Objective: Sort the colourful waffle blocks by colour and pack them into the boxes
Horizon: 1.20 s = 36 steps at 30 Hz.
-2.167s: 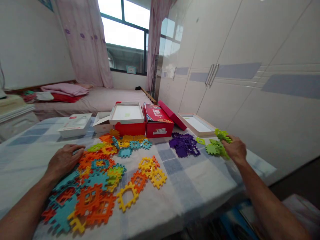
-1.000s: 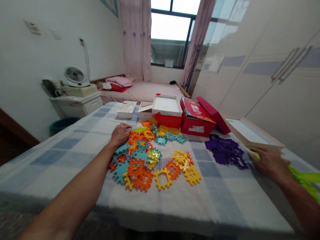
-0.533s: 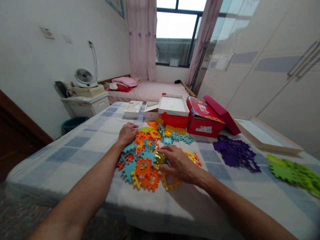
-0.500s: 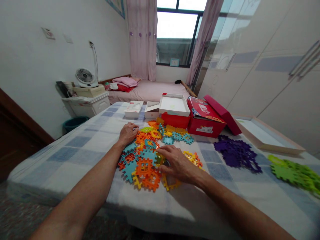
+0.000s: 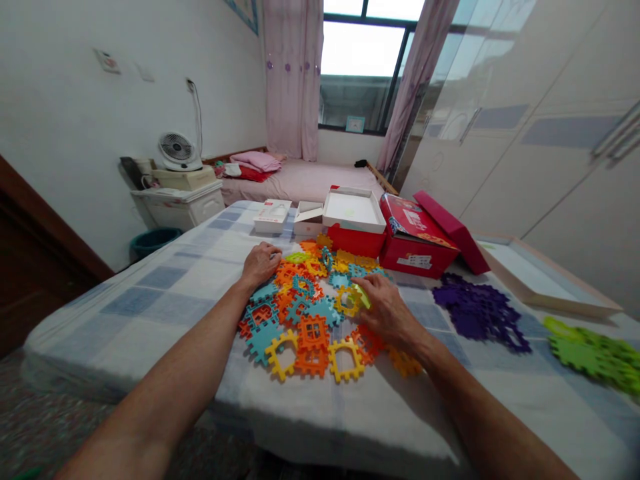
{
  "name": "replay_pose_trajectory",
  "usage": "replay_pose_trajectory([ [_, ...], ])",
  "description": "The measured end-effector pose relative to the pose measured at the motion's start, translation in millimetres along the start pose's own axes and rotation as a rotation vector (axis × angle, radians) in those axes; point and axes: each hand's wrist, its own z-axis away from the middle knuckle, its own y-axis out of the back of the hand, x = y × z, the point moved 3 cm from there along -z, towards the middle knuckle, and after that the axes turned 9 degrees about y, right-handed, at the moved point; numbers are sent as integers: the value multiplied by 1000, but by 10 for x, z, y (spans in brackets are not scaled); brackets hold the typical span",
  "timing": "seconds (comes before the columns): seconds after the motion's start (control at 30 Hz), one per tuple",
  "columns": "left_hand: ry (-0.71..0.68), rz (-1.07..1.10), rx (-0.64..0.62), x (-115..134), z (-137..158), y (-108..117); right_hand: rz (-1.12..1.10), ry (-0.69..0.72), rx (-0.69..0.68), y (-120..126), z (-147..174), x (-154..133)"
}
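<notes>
A heap of flat plastic interlocking blocks (image 5: 313, 333) in orange, yellow and blue lies on the table in front of me. My right hand (image 5: 383, 307) is over the heap's right side. Between its thumb and fingers stands a yellow-green interlocking block (image 5: 362, 297), tilted on edge. Just left of it lies a yellow block with a round opening (image 5: 347, 301). At the heap's far left edge rests my left hand (image 5: 261, 263), fingers loosely bent and lying down beside the blocks. A lime green block (image 5: 297, 257) is close to its fingertips.
Purple blocks (image 5: 477, 310) and green blocks (image 5: 595, 353) form separate piles on the right. Behind the heap stand small white boxes (image 5: 273, 217), a white tray on a red box (image 5: 357, 240), and a larger red box (image 5: 417, 247). A shallow lid (image 5: 555, 283) lies at far right.
My right hand has moved right and slightly away, lifting a yellow-green block from the heap. Blocks around it have shifted, baring yellow and orange ones. The left hand stays by the heap's edge.
</notes>
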Motion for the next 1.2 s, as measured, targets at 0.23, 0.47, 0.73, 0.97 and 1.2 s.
replay_pose_trajectory([
  [0.23, -13, 4, 3, -6, 2, -4, -73, -192, 20, 67, -13, 207],
  [0.47, -41, 65, -25, 36, 16, 4, -107, -228, 66, 123, -18, 262],
  [0.73, -185, 230, -139, 97, 5, -62, -21, 200, 29, 113, -771, -230],
  [0.97, -165, 257, -157, 126, 13, -79, 321, -225, -191, 23, -815, -46],
  [1.2, -187, 314, -198, 162, 20, -82, 141, -127, -93, 45, -1133, -272],
])
